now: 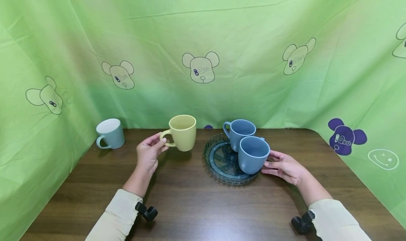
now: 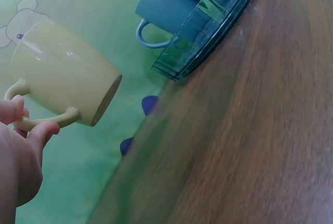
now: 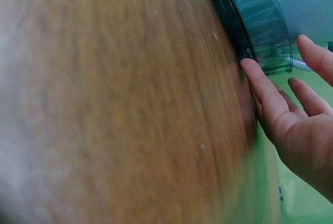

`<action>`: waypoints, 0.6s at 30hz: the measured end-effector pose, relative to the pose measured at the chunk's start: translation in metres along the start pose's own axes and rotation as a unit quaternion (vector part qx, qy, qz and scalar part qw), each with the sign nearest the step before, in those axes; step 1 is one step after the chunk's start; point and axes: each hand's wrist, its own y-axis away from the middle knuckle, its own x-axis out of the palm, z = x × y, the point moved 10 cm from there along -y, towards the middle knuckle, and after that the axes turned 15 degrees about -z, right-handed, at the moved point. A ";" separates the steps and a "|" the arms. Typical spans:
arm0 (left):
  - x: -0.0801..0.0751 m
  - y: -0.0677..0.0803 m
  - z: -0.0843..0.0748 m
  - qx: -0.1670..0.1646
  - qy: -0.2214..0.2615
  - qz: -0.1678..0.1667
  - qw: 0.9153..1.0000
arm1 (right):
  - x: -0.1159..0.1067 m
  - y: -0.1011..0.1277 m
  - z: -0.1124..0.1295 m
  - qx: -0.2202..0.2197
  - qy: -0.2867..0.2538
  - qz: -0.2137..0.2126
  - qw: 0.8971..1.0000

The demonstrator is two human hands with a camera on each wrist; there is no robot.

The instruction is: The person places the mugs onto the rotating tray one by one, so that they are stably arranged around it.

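Observation:
My left hand (image 1: 149, 151) pinches the handle of a yellow mug (image 1: 185, 133). In the left wrist view the yellow mug (image 2: 65, 73) hangs clear of the table, its base tilted toward the right. Two blue mugs, a rear one (image 1: 241, 129) and a front one (image 1: 253, 155), stand in a round, clear blue-green glass tray (image 1: 219, 175). My right hand (image 1: 287, 168) is at the tray's right side, its fingers fairly straight. From the right wrist, one fingertip shows right at the base of the tray (image 3: 260, 21), with the thumb raised beside the wall.
A light teal mug (image 1: 112, 137) with a white inside stands at the table's back left. The brown wooden table (image 1: 196, 209) meets a green printed cloth (image 1: 203, 26) behind and at both sides. Dark wrist-worn devices sit on both sleeves.

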 end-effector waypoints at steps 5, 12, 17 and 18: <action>0.006 0.002 0.003 0.000 0.000 0.001 1.000 | 0.002 -0.001 -0.002 0.004 -0.004 0.002 1.000; 0.013 0.005 0.008 -0.003 -0.002 0.004 1.000 | 0.002 0.000 -0.005 0.004 -0.024 -0.024 0.999; 0.019 0.005 0.012 0.000 -0.005 0.009 1.000 | 0.001 0.001 -0.008 0.002 -0.034 -0.035 0.999; 0.020 0.005 0.012 0.000 -0.006 0.010 1.000 | 0.001 0.002 -0.008 -0.001 -0.034 -0.038 0.999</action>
